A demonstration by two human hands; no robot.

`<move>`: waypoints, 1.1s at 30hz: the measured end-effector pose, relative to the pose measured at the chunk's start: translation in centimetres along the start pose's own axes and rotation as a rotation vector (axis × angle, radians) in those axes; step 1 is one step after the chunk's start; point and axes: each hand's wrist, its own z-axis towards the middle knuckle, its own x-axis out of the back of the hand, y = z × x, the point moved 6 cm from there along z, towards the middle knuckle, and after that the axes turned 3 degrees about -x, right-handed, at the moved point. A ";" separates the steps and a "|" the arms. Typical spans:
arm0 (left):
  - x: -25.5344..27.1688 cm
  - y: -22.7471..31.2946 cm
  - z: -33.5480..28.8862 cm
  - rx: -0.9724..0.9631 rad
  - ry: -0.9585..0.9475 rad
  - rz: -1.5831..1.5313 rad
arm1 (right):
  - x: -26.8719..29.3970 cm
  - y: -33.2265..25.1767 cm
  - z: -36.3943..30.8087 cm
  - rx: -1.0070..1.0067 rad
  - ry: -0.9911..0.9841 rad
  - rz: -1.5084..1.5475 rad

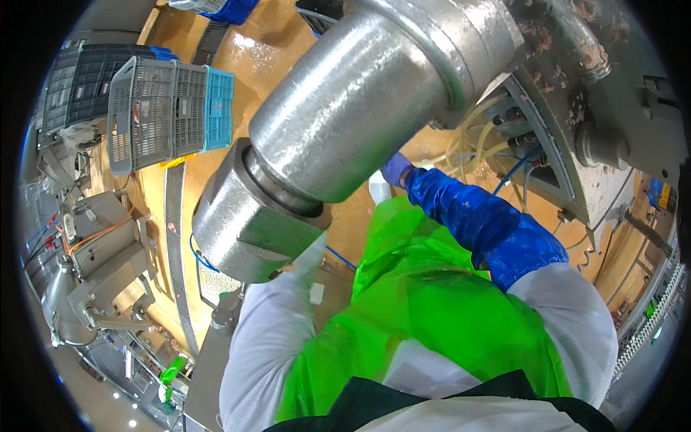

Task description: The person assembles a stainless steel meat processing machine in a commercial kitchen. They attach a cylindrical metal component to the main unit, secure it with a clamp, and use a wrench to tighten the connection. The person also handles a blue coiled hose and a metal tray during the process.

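Observation:
A large shiny metal cylinder (345, 108) slants across the middle of the view, close to me. At its lower left end sits a thick metal nut-like collar (252, 223) with flat faces. My right hand (394, 169), in a purple-blue glove, reaches in beneath the cylinder; its fingers are hidden behind the metal. A blue sleeve cover (468, 216) wraps that forearm. My left arm, in a white sleeve (270, 324), runs up behind the collar, which hides the hand. What either hand touches does not show.
Stacked grey and turquoise crates (173, 108) stand on the tan floor at left, beside black crates (75, 90). A machine housing (583, 165) with yellowish hoses (479, 140) is at right. Steel equipment (108, 252) stands further left, past a floor drain grate (175, 237).

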 end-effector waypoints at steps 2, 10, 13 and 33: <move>-1.3 0.4 -2.9 0.058 0.111 0.060 | -0.7 2.1 0.4 -0.032 0.035 -0.045; -0.1 3.9 -2.5 -0.176 0.153 0.103 | 5.6 -5.0 -2.0 -0.178 0.044 0.114; -1.2 7.5 0.6 -0.156 0.364 -0.001 | 6.6 -5.3 -1.8 -0.178 -0.056 0.185; -8.9 -7.9 3.0 0.150 -0.101 -0.117 | 2.1 3.3 -5.9 -0.395 -0.113 0.012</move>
